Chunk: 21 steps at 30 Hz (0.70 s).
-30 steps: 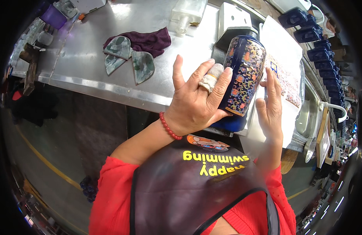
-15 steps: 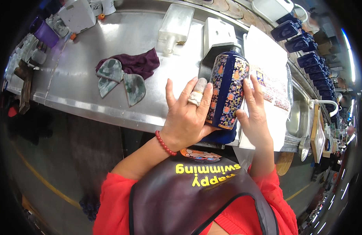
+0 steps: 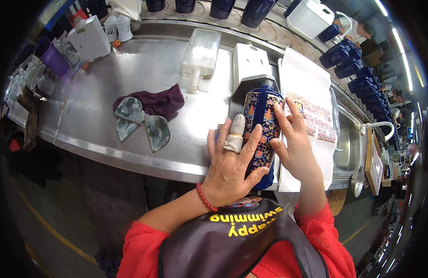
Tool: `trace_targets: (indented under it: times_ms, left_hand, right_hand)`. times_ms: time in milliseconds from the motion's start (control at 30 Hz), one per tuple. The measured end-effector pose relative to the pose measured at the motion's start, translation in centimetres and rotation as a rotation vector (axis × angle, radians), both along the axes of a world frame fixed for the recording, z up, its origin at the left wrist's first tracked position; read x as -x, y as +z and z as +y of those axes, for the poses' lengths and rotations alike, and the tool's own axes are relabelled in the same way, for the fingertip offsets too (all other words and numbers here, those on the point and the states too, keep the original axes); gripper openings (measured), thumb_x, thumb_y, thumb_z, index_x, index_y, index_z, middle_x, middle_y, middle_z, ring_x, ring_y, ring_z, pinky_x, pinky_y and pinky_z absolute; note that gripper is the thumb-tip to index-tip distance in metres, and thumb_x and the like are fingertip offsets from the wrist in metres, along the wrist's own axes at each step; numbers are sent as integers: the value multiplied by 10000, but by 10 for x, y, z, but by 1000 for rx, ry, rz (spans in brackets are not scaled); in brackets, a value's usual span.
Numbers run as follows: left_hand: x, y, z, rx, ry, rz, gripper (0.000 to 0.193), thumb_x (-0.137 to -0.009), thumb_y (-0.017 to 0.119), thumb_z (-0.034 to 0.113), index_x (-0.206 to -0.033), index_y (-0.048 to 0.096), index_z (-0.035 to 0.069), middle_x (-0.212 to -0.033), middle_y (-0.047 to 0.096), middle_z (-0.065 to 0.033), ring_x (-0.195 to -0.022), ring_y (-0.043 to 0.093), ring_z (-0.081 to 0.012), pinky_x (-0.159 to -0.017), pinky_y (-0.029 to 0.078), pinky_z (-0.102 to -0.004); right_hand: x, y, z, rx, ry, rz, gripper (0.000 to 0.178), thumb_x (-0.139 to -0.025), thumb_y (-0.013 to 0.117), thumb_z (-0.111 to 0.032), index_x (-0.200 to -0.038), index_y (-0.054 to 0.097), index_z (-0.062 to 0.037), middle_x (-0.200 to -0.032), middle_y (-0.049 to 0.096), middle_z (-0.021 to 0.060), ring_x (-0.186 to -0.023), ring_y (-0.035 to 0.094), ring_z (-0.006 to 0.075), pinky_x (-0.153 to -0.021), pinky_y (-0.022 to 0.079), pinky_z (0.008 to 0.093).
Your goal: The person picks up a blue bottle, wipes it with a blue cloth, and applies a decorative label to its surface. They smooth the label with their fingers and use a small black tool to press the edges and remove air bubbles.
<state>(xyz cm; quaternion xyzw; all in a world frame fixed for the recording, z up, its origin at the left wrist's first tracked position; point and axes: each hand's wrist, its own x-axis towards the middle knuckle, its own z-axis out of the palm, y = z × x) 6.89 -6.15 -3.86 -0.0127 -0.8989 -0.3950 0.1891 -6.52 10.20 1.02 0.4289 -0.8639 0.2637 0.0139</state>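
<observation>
A dark blue glass bottle [image 3: 261, 105] with colourful floral patterning lies at a slant, neck away from me, by a dark angled plate on a white block [image 3: 249, 61]. My left hand [image 3: 230, 171] rests along its left side, fingers spread, with the index fingertip and thumb against the glass. A grey cover and a pale wrap sit on one of that hand's fingers. My right hand [image 3: 295, 148] lies at the bottle's right side, fingers stretched out, one fingertip on the patterned face. What supports the bottle underneath is mostly hidden.
White paper [image 3: 311, 160] with a floral printed sheet [image 3: 316, 121] lies right of the bottle, before a sink [image 3: 346, 150]. Leftward are a purple cloth [image 3: 164, 104], green mottled pads [image 3: 157, 132] and a clear bottle [image 3: 201, 53]. Blue bottles [image 3: 336, 54] line the back right.
The view has shifted, so the bench sits lower in the picture. My right index finger has come from the bottle's edge onto its face. My left fingers lie lower along its side.
</observation>
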Motion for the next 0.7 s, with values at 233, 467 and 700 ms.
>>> trace_targets:
  times_ms: [233, 467, 700]
  left_hand:
    - [-2, 1, -3, 41, -33, 1, 633, -949, 648, 463, -1539, 505, 282, -1580, 339, -316, -1427, 277, -533, -1141, 111, -738]
    - [-4, 0, -5, 68, -4, 3, 669, -944, 661, 470, -1533, 515, 188, -1581, 392, -258, -1460, 265, -522, -1145, 70, -738]
    - [-6, -2, -8, 24, 2, 18, 688, -931, 672, 460, -1553, 486, 233, -1573, 386, -271, -1437, 278, -525, -1147, 117, -731]
  right_hand:
    - [6, 12, -4, -89, -7, 2, 597, -952, 696, -325, -1502, 540, -154, -1570, 366, 265, -1097, 562, 349, -1033, 463, 462]
    - [5, 19, -11, -171, -11, 34, 584, -947, 698, -325, -1496, 545, -198, -1558, 377, 261, -1269, 516, 431, -1063, 441, 493]
    - [7, 26, -19, -235, 0, 96, 596, -937, 704, -349, -1495, 544, -215, -1534, 405, 264, -1286, 495, 455, -1057, 436, 518]
